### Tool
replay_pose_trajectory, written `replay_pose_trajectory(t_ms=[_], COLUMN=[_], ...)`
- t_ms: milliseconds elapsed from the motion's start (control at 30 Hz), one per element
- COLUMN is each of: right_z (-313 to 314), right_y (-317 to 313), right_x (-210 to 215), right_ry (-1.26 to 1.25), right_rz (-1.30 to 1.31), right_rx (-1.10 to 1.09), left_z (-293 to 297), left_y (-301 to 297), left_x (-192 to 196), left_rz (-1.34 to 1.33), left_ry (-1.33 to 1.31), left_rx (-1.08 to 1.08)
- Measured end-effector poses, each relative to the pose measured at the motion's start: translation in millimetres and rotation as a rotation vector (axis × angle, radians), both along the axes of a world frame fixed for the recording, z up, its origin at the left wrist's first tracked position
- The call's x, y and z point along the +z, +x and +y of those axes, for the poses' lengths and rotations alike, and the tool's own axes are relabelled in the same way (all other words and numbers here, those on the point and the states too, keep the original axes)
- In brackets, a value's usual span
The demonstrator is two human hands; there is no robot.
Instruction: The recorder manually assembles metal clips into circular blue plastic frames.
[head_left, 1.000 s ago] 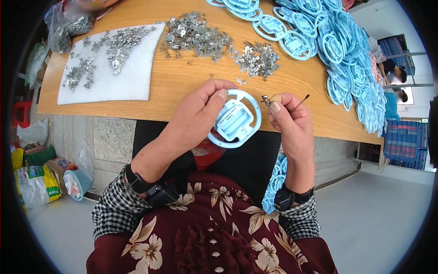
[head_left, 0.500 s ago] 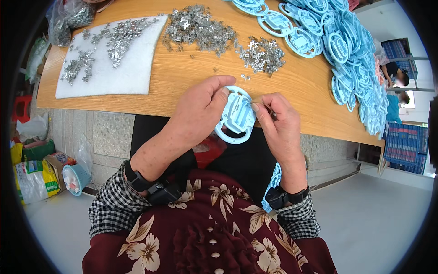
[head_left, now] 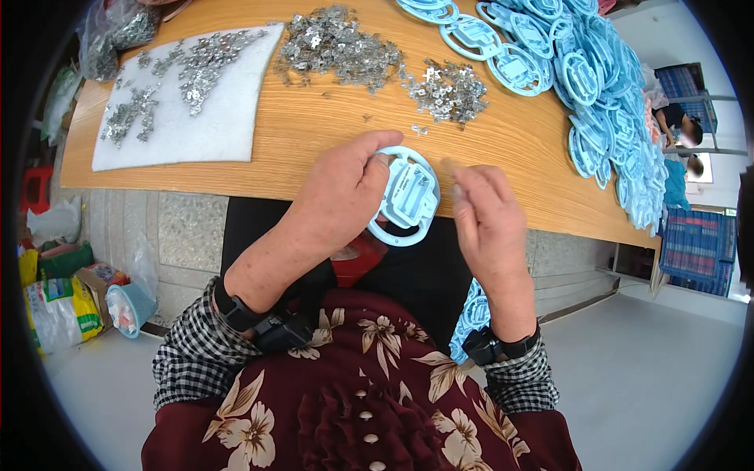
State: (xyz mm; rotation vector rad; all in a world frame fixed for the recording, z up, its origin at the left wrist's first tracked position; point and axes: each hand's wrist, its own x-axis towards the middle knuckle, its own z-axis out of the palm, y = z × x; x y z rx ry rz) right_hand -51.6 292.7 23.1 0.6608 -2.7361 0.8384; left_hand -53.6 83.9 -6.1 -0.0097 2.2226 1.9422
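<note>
My left hand (head_left: 339,182) is closed on the left rim of a light blue plastic part (head_left: 428,216), shaped like a small steering wheel with a boxy recess in its middle. The part is tilted up at the table's front edge, over my lap. Just right of it, my right hand (head_left: 493,220) is apart from it, with the index finger and thumb pointing toward it. Motion blurs those fingertips, and whether anything sits in the curled fingers is hidden. Beyond the part, a few small metal clips (head_left: 419,129) lie on the wooden table (head_left: 330,118).
Two heaps of metal clips, a large heap (head_left: 342,49) and a smaller heap (head_left: 449,93), lie farther back. More clips are on a white foam sheet (head_left: 212,141) at left. A big pile of blue parts (head_left: 585,78) covers the right side. Bags (head_left: 98,59) stand far left.
My right hand has pulled away from the blue part to the right, and its finger and thumb have come apart. My left hand keeps the part in nearly the same place.
</note>
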Motion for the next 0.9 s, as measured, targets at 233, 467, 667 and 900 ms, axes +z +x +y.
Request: replay_pose_trajectory(t_ms=[233,467,667,900], right_z=[-5,1,-4,-16], right_y=[1,6,10,13], right_x=[-2,-2,9,17], right_ry=[-0.703,-0.890,-0.782,-1.020], right_rz=[-0.791,-0.983,-0.901,-0.708], right_rx=[-0.162,-0.092,-0.053,-0.070], left_z=[-9,-10,-16,-14], left_y=[4,4,-6,-1], left_x=[-2,8,27,16], left_rz=[0.019,0.129,0.485,-0.024], left_ry=[0.329,0.232,-0.479,0.247], left_rx=[-0.080,-0.201,-0.409,-0.266])
